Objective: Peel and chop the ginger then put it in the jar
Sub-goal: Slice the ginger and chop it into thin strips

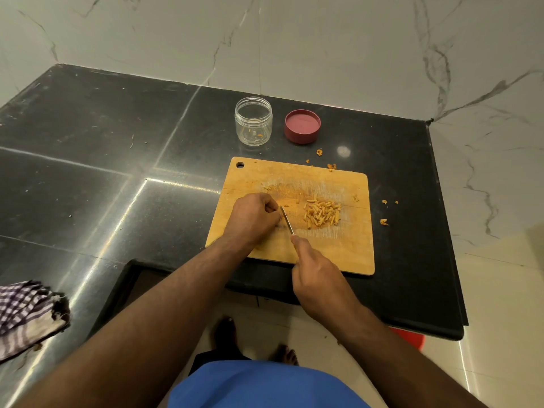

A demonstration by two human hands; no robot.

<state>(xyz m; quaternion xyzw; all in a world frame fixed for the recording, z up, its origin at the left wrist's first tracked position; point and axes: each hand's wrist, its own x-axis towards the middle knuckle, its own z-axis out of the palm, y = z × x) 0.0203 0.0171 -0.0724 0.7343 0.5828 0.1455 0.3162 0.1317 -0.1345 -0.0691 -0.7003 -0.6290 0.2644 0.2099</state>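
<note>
A wooden chopping board [335, 254] lies on the black counter. A heap of chopped ginger sticks [322, 214] sits right of its middle. My left hand [253, 219] is curled on the board, fingers closed over something I cannot make out, right beside the knife blade [287, 220]. My right hand [316, 269] grips the knife handle, blade pointing away from me. Behind the board stand an open clear jar [253, 121], with only a few ginger bits inside, and its red lid [302, 126] lying upturned.
Ginger peel scraps [383, 221] are scattered on the black counter [117, 172] right of and behind the board. A checked cloth [26, 313] lies at the left front. The counter edge runs close below the board, with marble walls behind and to the right.
</note>
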